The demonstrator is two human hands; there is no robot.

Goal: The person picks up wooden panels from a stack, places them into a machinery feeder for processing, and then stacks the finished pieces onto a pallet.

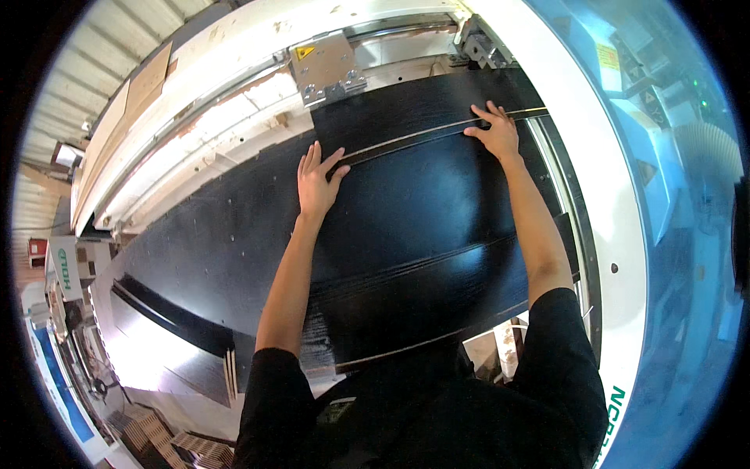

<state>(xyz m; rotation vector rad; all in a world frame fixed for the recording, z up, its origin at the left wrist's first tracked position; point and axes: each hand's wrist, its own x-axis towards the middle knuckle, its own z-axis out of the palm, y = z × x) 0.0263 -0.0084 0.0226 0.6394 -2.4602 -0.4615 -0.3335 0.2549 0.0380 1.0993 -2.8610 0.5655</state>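
Note:
A glossy black panel (pixel 406 219) lies flat in front of me, its far edge showing as a thin pale line. My left hand (pixel 316 186) rests at the left end of that edge, fingers stretched forward and thumb spread to the right. Near the right end, my right hand (pixel 498 136) lies across the same edge with its fingers apart. Neither hand is wrapped round anything. Beyond the pale line is another black board (pixel 414 102), and a wide black surface (pixel 226 227) extends to the left.
A metal machine head (pixel 328 69) with a yellow warning label sits on a rail at the far side. White machine housing (pixel 617 234) curves along the right, next to a translucent blue cover (pixel 687 258). Thin pale-edged strips (pixel 230 375) stand at lower left.

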